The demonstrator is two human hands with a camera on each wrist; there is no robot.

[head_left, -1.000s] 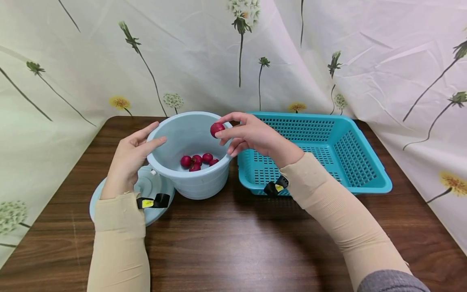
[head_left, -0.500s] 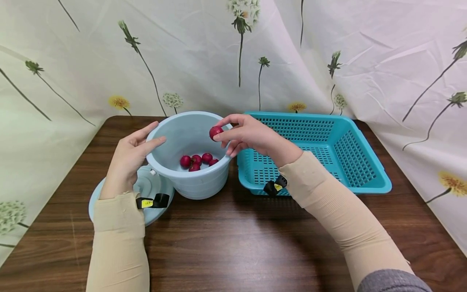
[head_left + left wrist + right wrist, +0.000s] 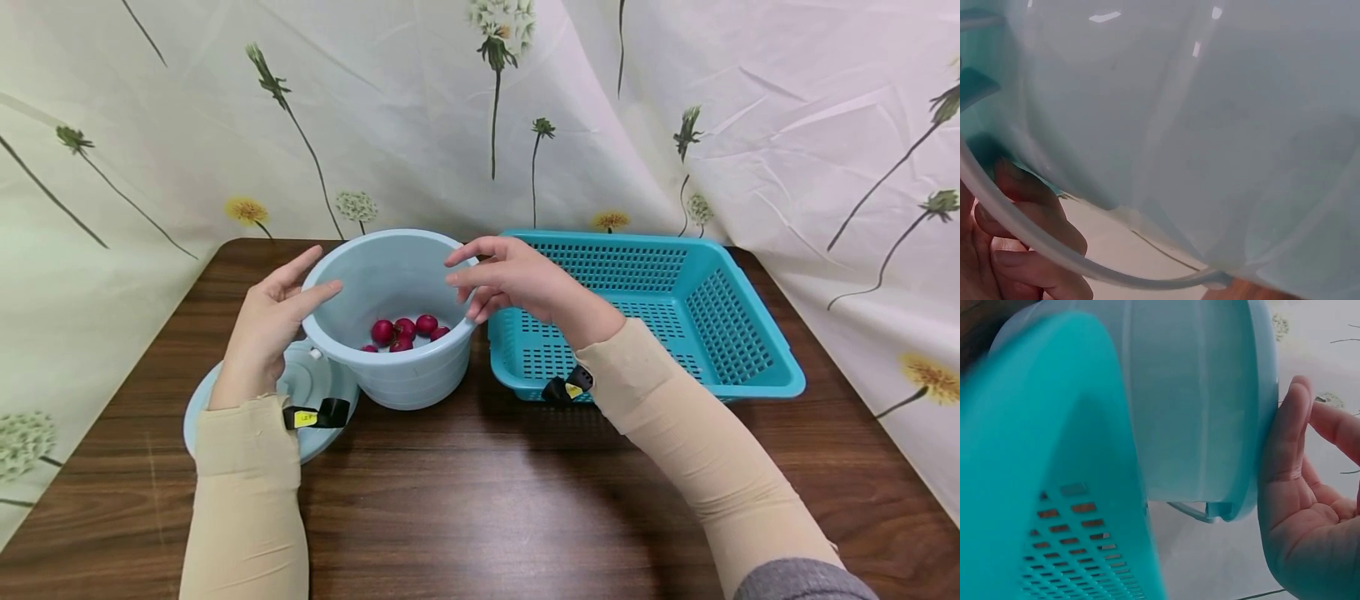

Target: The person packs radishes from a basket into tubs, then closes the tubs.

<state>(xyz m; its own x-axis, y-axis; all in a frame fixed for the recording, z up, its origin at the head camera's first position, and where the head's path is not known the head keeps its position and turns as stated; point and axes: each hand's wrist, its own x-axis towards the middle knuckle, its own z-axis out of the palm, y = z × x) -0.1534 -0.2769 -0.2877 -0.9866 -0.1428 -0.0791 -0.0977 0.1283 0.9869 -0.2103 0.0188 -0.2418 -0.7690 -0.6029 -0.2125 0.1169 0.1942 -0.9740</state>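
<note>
A pale blue bucket (image 3: 412, 385) stands on the table with several small, round, dark-red radish-like pieces (image 3: 403, 328) at its bottom. My left hand (image 3: 262, 321) holds the bucket's left rim, thumb over the edge; in the left wrist view, its curled fingers (image 3: 1041, 237) show behind the bucket's handle (image 3: 1085, 265). Over the right rim, my right hand (image 3: 517, 279) hovers with thumb and index finger apart and nothing between them. The right wrist view shows that hand (image 3: 1310, 506) beside the rim.
A turquoise perforated basket (image 3: 757, 388) stands right of the bucket, under my right wrist. The round blue lid (image 3: 322, 387) lies flat at the left, partly beneath my left wrist. Flowered cloth (image 3: 420, 117) hangs behind the brown table (image 3: 465, 500).
My right hand has let go of the red piece that it pinched; one more now shows at the bucket's near side. The left hand has stayed in place.
</note>
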